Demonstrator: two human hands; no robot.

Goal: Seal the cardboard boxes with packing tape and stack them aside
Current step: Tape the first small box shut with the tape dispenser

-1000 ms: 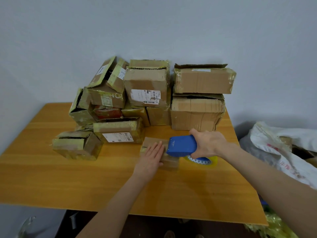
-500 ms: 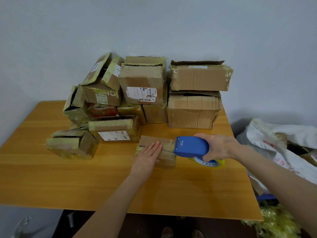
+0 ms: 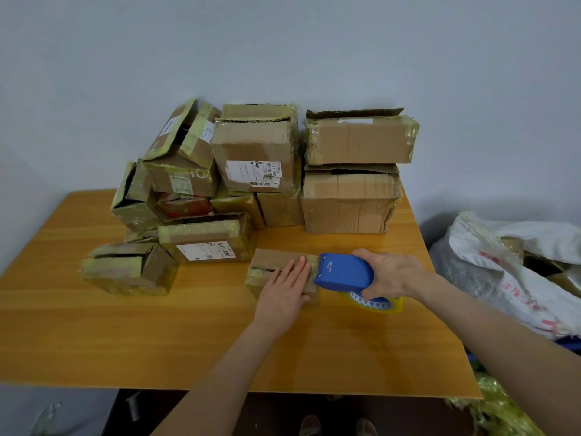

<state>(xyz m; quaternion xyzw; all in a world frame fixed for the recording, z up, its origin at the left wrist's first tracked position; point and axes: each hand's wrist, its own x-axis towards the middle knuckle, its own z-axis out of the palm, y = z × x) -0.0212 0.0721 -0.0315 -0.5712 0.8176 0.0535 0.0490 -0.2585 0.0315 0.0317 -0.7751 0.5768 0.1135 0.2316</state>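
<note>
A small flat cardboard box (image 3: 273, 260) lies on the wooden table (image 3: 157, 335) in front of the pile. My left hand (image 3: 286, 291) presses flat on its top, fingers together and stretched out. My right hand (image 3: 390, 273) grips a blue tape dispenser (image 3: 344, 272) whose front edge touches the box's right end. The yellowish tape roll (image 3: 377, 304) hangs under the dispenser, just above the table. Behind stands a pile of several taped cardboard boxes (image 3: 257, 152).
Two larger boxes (image 3: 352, 199) are stacked at the back right of the table. A low open-ended box (image 3: 130, 269) lies at the left. A white sack with red print (image 3: 509, 272) and yellow-green plastic sit off the table's right edge. A wall stands behind.
The dispenser and my right hand slid to the right, from over the small box's middle to its right end. My left hand stayed pressed on the box.
</note>
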